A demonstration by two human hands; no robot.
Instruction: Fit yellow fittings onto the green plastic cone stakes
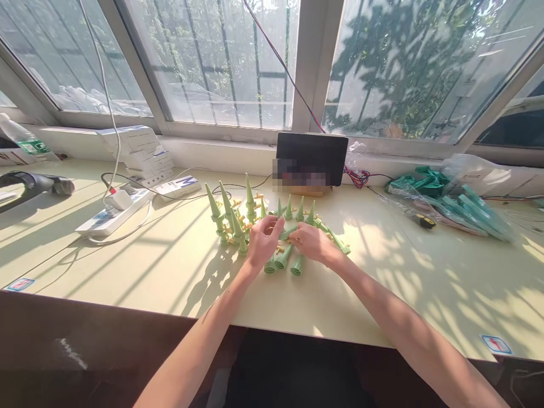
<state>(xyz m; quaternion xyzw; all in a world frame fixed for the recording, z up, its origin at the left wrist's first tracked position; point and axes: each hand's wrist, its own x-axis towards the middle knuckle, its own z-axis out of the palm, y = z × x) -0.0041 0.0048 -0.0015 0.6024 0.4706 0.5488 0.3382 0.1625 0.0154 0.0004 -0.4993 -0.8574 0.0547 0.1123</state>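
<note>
My left hand [264,239] is curled, its thumb and fingers around the end of a light green plastic cone piece [289,233]. From the other side, my right hand [313,242] pinches that same piece; the fingers cover much of it. To the left stand green pointed cones [213,204], stacked upright and fitted with small yellow pegs [249,201]. A row of shorter green cones [300,208] stands behind my hands. Several hollow green cones [296,267] lie just in front of them, open ends towards me. More green pieces [340,242] with yellow pegs lie beside my right wrist.
A dark tablet [312,158] leans at the back by the windows. On the left are a power strip [114,212] with cables, white boxes [136,150] and a bottle [25,136]. Green plastic packets [471,212] and a black-and-yellow tool [424,221] lie right.
</note>
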